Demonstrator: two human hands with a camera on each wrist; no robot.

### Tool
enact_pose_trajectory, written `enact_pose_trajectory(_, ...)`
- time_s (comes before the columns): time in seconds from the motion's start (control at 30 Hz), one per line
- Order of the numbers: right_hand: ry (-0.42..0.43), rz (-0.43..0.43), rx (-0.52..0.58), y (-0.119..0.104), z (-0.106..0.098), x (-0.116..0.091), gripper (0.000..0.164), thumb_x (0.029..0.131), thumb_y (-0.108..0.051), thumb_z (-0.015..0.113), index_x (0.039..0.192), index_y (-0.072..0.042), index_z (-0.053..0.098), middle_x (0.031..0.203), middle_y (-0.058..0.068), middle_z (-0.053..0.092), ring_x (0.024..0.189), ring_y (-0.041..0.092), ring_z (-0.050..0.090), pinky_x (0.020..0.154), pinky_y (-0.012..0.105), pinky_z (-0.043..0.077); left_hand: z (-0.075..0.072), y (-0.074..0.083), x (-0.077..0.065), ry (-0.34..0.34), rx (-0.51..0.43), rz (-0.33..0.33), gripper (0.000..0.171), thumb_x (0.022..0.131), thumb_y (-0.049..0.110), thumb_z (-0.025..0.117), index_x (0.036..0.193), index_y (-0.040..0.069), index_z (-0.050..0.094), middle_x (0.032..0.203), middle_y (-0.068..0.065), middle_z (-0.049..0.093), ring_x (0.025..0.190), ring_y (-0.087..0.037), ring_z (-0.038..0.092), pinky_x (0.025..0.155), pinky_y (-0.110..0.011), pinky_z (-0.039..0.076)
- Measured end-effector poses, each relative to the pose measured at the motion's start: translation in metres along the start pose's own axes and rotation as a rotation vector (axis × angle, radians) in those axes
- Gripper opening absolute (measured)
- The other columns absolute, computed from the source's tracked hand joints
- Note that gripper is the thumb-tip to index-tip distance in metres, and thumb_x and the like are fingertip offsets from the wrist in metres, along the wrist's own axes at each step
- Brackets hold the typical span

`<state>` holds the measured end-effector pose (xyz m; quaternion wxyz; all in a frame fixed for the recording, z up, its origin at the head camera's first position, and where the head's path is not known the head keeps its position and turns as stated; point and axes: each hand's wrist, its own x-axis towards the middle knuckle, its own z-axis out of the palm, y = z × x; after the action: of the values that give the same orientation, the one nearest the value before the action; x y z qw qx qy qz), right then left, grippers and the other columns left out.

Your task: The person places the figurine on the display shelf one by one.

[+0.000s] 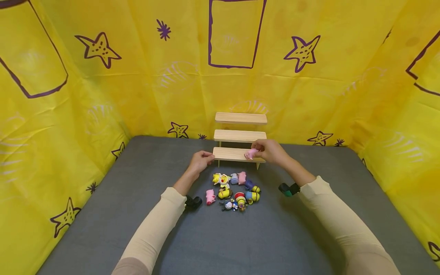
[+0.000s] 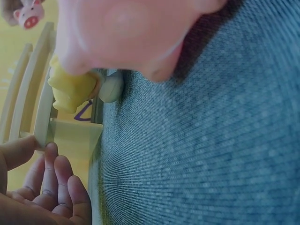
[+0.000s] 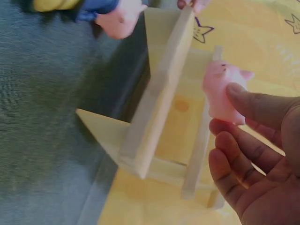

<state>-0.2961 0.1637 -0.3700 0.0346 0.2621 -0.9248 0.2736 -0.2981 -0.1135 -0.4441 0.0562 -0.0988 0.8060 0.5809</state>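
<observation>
My right hand point(image 1: 271, 151) pinches a small pink pig figurine point(image 3: 222, 91) between thumb and fingers, close over the right part of the lowest tier of a three-tier wooden stand point(image 1: 228, 153). The pig's snout and ears show in the left wrist view. At the other end of that tier, my left hand point(image 1: 200, 162) pinches the shelf's left edge, thumb on one face and fingertips on the other point(image 2: 50, 150). In front of the stand lies a group of toy figures, among them a pink pig point(image 1: 210, 196) nearest my left wrist.
Also in the group are a yellow figure in white point(image 1: 224, 180), another pink figure point(image 1: 242, 177), a blue-and-yellow one point(image 1: 253, 196) and a red-and-yellow one point(image 1: 240, 198). A yellow patterned cloth point(image 1: 144, 95) rises behind the stand and along both sides of the grey table point(image 1: 268, 244).
</observation>
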Motion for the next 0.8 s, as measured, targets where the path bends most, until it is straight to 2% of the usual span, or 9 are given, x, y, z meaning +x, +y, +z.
enact_pose_trajectory(0.4,-0.069,-0.014,0.012,-0.009,0.004,0.031,0.02,0.084,-0.013,0.075,0.102,-0.005,0.07,0.084,0.009,0.068,0.076,0.021,0.056,0.069,0.03,0.044,0.0,-0.002,-0.001,-0.018,0.005,-0.014,0.029,0.096,0.024,0.063,0.117,0.004,0.063,0.109,-0.014,0.066,0.096,-0.025,0.059,0.084,-0.033,0.048)
enact_pose_trajectory(0.63,-0.117,-0.038,0.021,-0.022,0.003,0.051,0.022,0.086,-0.017,0.074,0.104,-0.005,0.069,0.082,0.01,0.068,0.075,0.022,0.056,0.067,0.029,0.043,-0.001,-0.001,-0.001,0.0,0.003,-0.009,0.029,0.096,0.024,0.063,0.117,0.004,0.063,0.109,-0.015,0.066,0.096,-0.025,0.059,0.086,-0.035,0.049)
enact_pose_trajectory(0.8,-0.147,-0.041,0.02,-0.027,0.009,0.061,0.023,0.086,-0.014,0.074,0.106,-0.003,0.069,0.084,0.011,0.069,0.077,0.022,0.057,0.071,0.031,0.046,0.0,0.0,0.001,-0.005,-0.001,0.0,0.029,0.096,0.024,0.062,0.118,0.004,0.063,0.11,-0.015,0.066,0.095,-0.024,0.059,0.085,-0.034,0.049)
